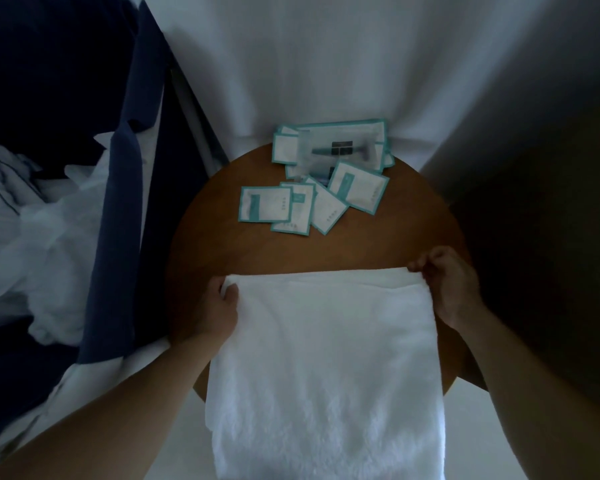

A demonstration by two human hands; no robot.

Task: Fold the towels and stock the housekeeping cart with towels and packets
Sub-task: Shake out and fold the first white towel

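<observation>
- 1 white towel (326,358) lies across the near half of the table (215,244). Its far edge is doubled over and its near end hangs off toward the person. It is likely mid-fold, laid flat so the edges line up.
- 1 round brown table serves as the folding surface.
- 2 hands hold the towel's far corners. The left hand (220,303) curls round the left corner and the right hand (444,285) pinches the right one, keeping that edge taut and square.
- About 10 teal-edged packets (357,187) lie heaped at the table's far side, apart from the towel, probably kept out of the way of folding.
</observation>
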